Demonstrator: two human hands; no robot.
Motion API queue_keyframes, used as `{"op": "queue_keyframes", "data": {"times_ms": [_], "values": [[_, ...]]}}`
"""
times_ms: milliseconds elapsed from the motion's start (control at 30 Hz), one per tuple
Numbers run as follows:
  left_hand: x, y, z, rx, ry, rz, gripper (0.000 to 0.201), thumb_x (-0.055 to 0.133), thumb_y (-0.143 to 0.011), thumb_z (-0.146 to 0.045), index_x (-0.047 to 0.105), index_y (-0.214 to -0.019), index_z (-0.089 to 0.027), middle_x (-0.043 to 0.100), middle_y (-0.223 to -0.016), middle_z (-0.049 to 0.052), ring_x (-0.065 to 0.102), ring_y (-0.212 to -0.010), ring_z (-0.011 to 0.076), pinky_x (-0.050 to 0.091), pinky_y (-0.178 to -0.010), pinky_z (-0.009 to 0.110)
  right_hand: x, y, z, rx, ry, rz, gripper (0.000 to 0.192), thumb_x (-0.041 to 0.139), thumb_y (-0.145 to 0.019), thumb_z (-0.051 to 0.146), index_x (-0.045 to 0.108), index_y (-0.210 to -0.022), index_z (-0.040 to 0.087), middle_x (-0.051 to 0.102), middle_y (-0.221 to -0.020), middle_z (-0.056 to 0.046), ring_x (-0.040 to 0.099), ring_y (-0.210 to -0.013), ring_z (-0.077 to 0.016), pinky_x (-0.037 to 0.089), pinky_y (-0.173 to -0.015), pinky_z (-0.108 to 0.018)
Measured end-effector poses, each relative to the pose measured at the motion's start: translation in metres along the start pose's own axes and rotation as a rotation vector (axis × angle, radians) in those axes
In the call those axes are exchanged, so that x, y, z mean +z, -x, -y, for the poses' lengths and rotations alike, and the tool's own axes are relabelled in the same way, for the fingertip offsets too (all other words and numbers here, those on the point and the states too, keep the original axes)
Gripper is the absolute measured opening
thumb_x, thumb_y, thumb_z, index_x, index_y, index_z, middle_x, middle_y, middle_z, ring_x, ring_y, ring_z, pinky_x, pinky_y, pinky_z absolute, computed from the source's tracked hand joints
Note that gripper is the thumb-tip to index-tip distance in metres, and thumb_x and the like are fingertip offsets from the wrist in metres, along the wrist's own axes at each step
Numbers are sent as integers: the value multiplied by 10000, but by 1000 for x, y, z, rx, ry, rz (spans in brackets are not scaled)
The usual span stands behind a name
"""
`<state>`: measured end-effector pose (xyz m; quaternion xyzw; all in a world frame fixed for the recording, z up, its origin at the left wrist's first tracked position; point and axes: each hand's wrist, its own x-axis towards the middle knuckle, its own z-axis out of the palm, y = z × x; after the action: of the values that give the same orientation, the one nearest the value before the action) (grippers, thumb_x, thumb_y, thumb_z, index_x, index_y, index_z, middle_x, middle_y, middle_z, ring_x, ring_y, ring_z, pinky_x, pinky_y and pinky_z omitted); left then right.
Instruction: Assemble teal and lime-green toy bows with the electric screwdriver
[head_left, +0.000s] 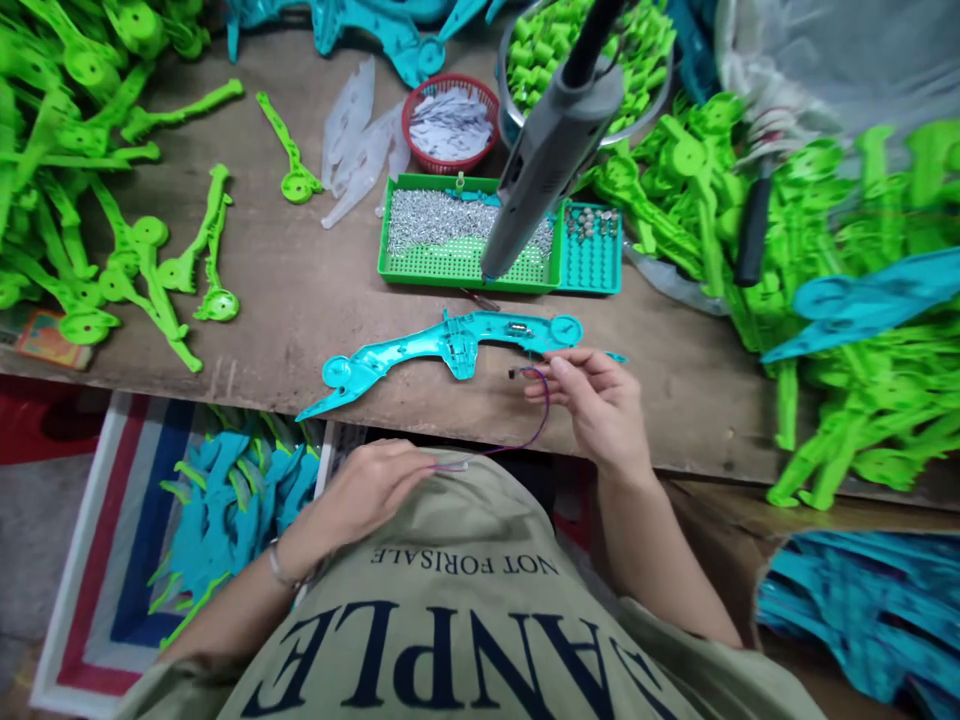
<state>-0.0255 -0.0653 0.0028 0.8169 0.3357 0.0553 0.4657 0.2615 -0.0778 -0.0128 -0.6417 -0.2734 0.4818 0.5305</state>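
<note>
A thin purple wire (pixel 547 408) curves between my two hands. My right hand (pixel 600 400) pinches it near the end, where a small dark part (pixel 514 373) sticks out to the left. Close to my shirt, my left hand (pixel 375 490) is closed on the wire's other end, with a pale tip showing past the fingers. Just behind my right fingers, a long blue plastic shell half (pixel 405 345) lies with its hollow inside up. A small metallic piece (pixel 517 328) sits in its right part.
A green tray (pixel 465 283) of small silvery parts adjoins a blue tray (pixel 592 275). Behind are a red basket (pixel 450 165) and a bowl of green pieces. A grey electric screwdriver (pixel 555 150) hangs over the tray. Green plastic parts (pixel 142 240) are heaped on both sides.
</note>
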Motion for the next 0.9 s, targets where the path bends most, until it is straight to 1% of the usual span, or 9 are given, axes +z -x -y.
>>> {"op": "queue_keyframes", "data": {"times_ms": [100, 167, 367, 500, 567, 633, 700, 767, 900], "values": [[-40, 8, -18, 170, 403, -11, 244, 542, -1042, -272, 770, -1110, -217, 750, -828, 48, 676, -721, 138, 508, -656, 234, -7, 3, 0, 117, -96, 94, 482, 841, -723, 605, 659, -958, 225, 796, -839, -28, 772, -678, -182, 642, -634, -301], [-52, 11, -22, 273, 692, -2, 239, 564, -1030, -292, 780, -1052, -193, 728, -712, 57, 660, -641, 146, 512, -621, 250, -9, 7, -4, 167, -144, 147, 461, 822, -758, 581, 631, -998, 238, 806, -889, -36, 785, -737, -192, 653, -688, -323], [-48, 12, -20, 338, 945, -35, 243, 595, -1007, -340, 795, -1004, -201, 692, -564, 61, 665, -539, 186, 530, -560, 295, -5, 28, -24, 314, -139, 390, 240, 721, -815, 337, 567, -965, 230, 809, -1003, -83, 793, -907, -222, 634, -879, -429], [-43, 17, -25, 210, 968, -66, 262, 586, -1009, -374, 800, -949, -235, 678, -518, 46, 645, -460, 204, 528, -514, 333, 18, 46, -31, 143, -72, 698, 509, 723, -750, 204, 556, -1229, 245, 692, -1378, -117, 622, -1340, -235, 426, -1185, -513], [-42, 17, -28, 161, 1002, -155, 260, 615, -990, -397, 793, -896, -233, 648, -481, 35, 607, -415, 195, 502, -480, 328, 29, 54, -31, 90, -57, 845, 579, 745, -781, 248, 532, -1319, 250, 725, -1297, -92, 632, -1304, -211, 441, -1162, -471], [-47, 14, -29, 107, 1032, -312, 225, 656, -966, -405, 777, -863, -245, 602, -444, 3, 552, -385, 168, 473, -462, 304, 29, 59, -28, 143, -25, 940, 403, 688, -892, 389, 598, -1247, 221, 763, -944, -32, 725, -972, -178, 559, -947, -384], [-56, 11, -23, 40, 1037, -511, 192, 716, -923, -423, 747, -837, -254, 551, -422, -33, 497, -377, 138, 444, -453, 270, 13, 60, -19, 211, 57, 896, 360, 557, -984, 519, 668, -1104, 199, 634, -658, 35, 627, -638, -127, 533, -674, -277], [-66, 8, -11, -66, 980, -660, 222, 761, -875, -442, 711, -803, -238, 537, -437, -45, 483, -394, 121, 427, -455, 245, -14, 56, -6, 194, 197, 734, 436, 504, -1001, 583, 700, -1014, 194, 531, -566, 57, 500, -509, -103, 422, -520, -231], [-77, 7, 18, -310, 785, -729, 266, 761, -836, -430, 684, -782, -182, 578, -489, -20, 527, -451, 110, 413, -483, 221, -69, 47, 12, 17, 586, 464, 516, 507, -982, 618, 638, -685, 217, 536, -539, 20, 496, -498, -128, 399, -496, -267]]}}
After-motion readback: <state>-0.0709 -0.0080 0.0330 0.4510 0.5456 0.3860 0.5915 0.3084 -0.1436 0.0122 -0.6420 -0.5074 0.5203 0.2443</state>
